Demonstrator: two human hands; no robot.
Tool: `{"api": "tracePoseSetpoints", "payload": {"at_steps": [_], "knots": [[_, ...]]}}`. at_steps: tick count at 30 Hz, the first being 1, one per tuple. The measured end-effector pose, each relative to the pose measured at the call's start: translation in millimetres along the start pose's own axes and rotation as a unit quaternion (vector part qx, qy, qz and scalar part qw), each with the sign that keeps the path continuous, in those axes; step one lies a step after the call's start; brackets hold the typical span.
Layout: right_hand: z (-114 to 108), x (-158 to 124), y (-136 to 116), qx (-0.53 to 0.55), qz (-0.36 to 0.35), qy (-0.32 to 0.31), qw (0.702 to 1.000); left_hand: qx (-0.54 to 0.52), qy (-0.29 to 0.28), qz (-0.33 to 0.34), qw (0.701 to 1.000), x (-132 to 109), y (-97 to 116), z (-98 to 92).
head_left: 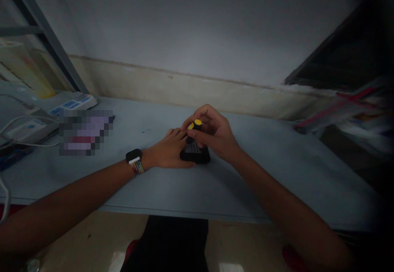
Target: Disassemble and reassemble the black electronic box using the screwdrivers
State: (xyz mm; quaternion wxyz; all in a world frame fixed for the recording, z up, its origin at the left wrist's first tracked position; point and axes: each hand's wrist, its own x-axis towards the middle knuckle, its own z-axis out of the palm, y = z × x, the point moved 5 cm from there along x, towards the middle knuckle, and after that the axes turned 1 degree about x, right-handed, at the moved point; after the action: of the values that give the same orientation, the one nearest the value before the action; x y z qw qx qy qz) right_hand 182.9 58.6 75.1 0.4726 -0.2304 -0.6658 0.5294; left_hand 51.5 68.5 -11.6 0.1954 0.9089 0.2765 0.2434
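A watch [134, 157] is worn on the left wrist, nearest the desk [261, 173] edge. The left hand [168, 150] is laid flat on the desk, fingers stretched out and pressed against the side of a black box [197, 155] at mid-desk. Above the box, a screwdriver [195, 124] with a yellow cap is held upright, clamped in the right hand [215, 135]. Farther left, a power strip [72, 102] is seen near the wall
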Motion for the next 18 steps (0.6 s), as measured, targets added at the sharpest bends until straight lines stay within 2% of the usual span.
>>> {"api": "tracePoseSetpoints", "payload": {"at_steps": [6, 12, 18], "knots": [[-4, -3, 1, -0.019, 0.001, -0.039, 0.999, 0.033, -0.013, 0.004, 0.999, 0, 0, 0.5], [-1, -4, 0, 0.006, -0.006, -0.039, 0.999, 0.035, -0.013, 0.0, 0.999, 1, -2, 2.9], [6, -2, -4, 0.0, 0.001, 0.028, 1.0, 0.027, -0.02, 0.005, 0.999, 1, 2, 0.2]]}}
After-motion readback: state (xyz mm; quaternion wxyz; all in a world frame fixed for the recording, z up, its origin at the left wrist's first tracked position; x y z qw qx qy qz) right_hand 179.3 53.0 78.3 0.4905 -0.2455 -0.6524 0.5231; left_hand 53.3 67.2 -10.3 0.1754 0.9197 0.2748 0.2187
